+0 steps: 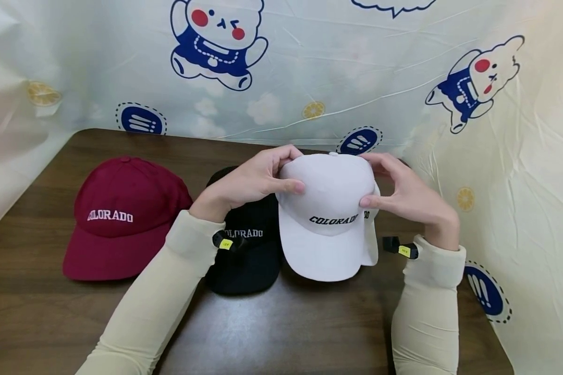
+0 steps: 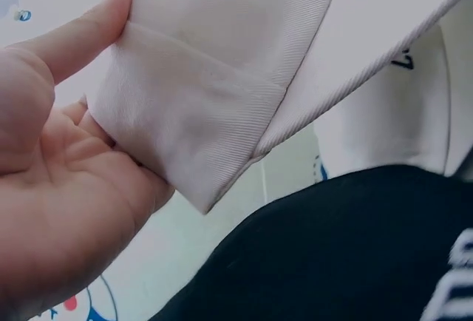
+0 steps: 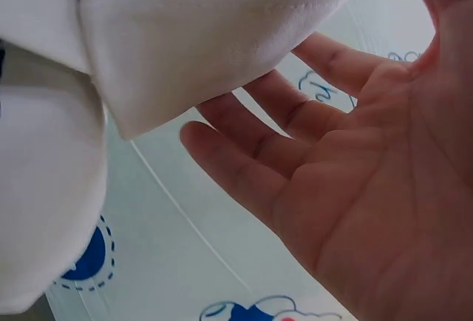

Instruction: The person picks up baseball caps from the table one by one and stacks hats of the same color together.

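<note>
A white baseball cap [image 1: 328, 190] with black COLORADO lettering is held between both hands, its brim towards me. My left hand [image 1: 258, 178] pinches its left side, thumb on the front and fingers behind. On the opposite side my right hand [image 1: 405, 195] grips it with the thumb at the front panel; the right wrist view shows the fingers [image 3: 259, 140] against the cap's lower edge. Partly hidden behind it is a second white cap [image 1: 371, 242]. A black cap [image 1: 244, 268] lies just left of them, partly covered by my left forearm.
A maroon cap [image 1: 126, 192] with white lettering sits at the left on the brown wooden table [image 1: 234, 338]. A pale plastic sheet [image 1: 309, 67] printed with cartoon bears hangs along the back and right sides.
</note>
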Tool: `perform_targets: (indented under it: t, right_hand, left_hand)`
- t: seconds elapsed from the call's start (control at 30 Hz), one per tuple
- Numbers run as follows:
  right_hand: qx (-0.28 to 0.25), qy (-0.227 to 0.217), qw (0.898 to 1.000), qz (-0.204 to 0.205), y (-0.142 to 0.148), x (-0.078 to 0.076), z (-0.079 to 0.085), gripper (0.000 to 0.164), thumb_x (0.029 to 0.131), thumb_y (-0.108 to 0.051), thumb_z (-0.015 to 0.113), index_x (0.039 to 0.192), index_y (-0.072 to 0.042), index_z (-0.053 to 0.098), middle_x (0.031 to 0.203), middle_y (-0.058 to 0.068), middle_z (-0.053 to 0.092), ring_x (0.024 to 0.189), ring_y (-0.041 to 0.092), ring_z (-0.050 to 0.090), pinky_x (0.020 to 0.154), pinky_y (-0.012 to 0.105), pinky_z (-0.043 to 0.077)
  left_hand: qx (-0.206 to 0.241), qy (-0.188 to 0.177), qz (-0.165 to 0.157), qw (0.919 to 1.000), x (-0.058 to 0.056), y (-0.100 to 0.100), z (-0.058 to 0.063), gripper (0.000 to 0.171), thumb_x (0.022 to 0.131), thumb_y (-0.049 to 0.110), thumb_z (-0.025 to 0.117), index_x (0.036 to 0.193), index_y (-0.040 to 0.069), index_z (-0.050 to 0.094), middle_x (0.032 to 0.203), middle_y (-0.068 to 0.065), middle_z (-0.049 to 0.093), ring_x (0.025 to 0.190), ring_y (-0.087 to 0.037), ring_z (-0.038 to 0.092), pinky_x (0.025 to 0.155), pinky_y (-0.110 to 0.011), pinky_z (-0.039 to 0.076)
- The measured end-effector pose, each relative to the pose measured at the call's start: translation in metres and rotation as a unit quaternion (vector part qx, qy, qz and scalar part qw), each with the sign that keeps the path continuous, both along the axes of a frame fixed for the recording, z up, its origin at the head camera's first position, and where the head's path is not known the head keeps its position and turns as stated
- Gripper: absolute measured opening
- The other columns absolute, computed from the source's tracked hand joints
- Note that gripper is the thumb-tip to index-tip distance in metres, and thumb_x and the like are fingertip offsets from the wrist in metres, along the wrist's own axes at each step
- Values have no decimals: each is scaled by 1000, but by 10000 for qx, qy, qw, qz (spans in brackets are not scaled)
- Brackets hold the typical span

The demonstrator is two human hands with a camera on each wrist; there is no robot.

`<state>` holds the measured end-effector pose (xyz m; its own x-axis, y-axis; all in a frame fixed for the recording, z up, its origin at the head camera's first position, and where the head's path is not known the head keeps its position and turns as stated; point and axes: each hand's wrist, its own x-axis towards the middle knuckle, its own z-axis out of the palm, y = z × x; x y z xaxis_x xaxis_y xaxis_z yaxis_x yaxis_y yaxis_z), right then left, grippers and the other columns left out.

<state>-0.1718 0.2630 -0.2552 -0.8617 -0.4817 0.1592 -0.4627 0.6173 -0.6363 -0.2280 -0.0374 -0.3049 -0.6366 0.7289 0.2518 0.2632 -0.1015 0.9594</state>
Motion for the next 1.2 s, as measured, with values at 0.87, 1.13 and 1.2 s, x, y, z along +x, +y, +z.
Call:
perform_targets:
  t: [0.87, 1.13, 1.2]
  right_hand:
    - [-42, -1170, 9915, -559, 62, -20, -35, 66, 75, -14, 82, 122, -12, 36, 113, 9, 52, 99, 23, 54, 77, 28, 52]
    - [-59, -1395, 9877, -699, 73, -23, -40, 65, 79, -13, 79, 124, -11, 33, 115, 11, 50, 101, 26, 51, 78, 29, 52]
    - [-76, -1386, 9877, -722, 75, -25, -43, 64, 79, -13, 79, 124, -11, 33, 115, 10, 50, 101, 26, 51, 77, 28, 51]
  left_hand:
    - [-425, -270, 943, 9943, 24, 52, -19, 52, 93, 16, 64, 139, 13, 38, 138, -5, 40, 117, -19, 43, 94, -42, 43]
    - [-343, 84, 897, 9953, 26, 57, -20, 39, 94, 5, 60, 128, 6, 41, 139, -8, 35, 125, -21, 33, 101, -44, 35]
    - [-411, 313, 946, 9942, 22, 58, -27, 35, 94, 6, 60, 124, 8, 43, 137, -7, 36, 125, -19, 32, 101, -44, 34]
